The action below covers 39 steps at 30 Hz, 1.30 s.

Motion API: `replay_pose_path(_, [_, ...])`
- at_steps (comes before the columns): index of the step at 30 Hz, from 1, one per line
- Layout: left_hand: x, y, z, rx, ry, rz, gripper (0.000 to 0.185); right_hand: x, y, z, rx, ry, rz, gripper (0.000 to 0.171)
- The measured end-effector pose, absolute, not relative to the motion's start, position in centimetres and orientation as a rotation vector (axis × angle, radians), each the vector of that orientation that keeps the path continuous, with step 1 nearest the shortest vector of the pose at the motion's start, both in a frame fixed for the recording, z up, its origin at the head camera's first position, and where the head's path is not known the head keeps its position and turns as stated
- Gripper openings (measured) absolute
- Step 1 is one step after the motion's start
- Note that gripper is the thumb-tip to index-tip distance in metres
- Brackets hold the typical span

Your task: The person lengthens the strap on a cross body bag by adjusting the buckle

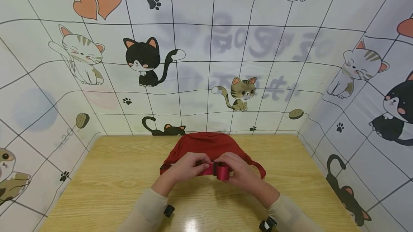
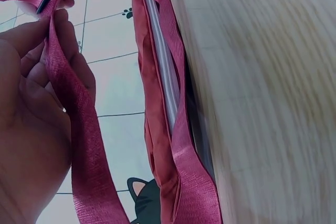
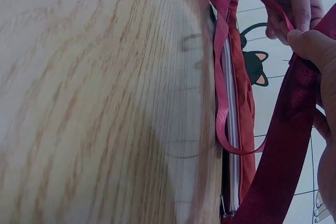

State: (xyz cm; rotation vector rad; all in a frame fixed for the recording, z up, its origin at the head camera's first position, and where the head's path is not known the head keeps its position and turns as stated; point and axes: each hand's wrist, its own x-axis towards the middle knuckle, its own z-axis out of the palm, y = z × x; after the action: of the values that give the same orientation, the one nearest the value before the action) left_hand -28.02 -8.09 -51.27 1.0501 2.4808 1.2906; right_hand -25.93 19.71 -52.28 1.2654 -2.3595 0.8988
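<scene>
The left hand (image 1: 186, 166) and right hand (image 1: 240, 172) pinch glossy crimson webbing (image 1: 223, 173).

Screened-off workspace: cat-print sheets (image 1: 193, 52) round wood-grain table (image 1: 113, 181).

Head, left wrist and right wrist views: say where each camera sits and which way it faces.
Head: on the head, facing forward and down at the red zippered bag; sleeves, left hand and right hand show.
Left wrist: on that wrist, facing the webbing strap; left hand shows.
Right wrist: on that wrist, facing the strap; both hands show.
Both wrist views share strap, bag and wooden tabletop.
</scene>
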Motion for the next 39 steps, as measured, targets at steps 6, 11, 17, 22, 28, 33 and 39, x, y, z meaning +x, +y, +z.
replay_pose_path(6, [-28.0, -7.6, -51.4, 1.061, 2.461, 1.311, 0.01, -25.9, 19.5, -52.1, 1.262, -2.362, 0.896, 0.061])
replay_pose_path(11, [-27.6, -7.6, -51.4, 1.034, 2.471, 1.308, 0.017, -25.6, 19.4, -52.0, 1.225, -2.403, 0.914, 0.061])
replay_pose_path(17, [-27.2, -7.3, -51.4, 1.023, 2.561, 1.22, 0.044, -25.4, 19.4, -52.0, 1.149, -2.46, 0.948, 0.069])
replay_pose_path(22, [-27.1, -7.0, -51.4, 1.073, 2.653, 1.114, 0.047, -25.2, 19.5, -52.1, 1.11, -2.482, 0.973, 0.069])
replay_pose_path(28, [-26.9, -6.8, -51.4, 1.138, 2.738, 1.018, 0.048, -25.1, 19.4, -52.0, 1.109, -2.493, 0.981, 0.066])
replay_pose_path(33, [-27.0, -6.9, -51.3, 1.179, 2.775, 1.0, 0.045, -25.3, 19.5, -52.1, 1.121, -2.464, 0.948, 0.064])
replay_pose_path(39, [-27.3, -7.4, -52.0, 1.182, 2.801, 1.041, 0.045, -25.7, 20.1, -52.9, 1.124, -2.396, 0.916, 0.059])
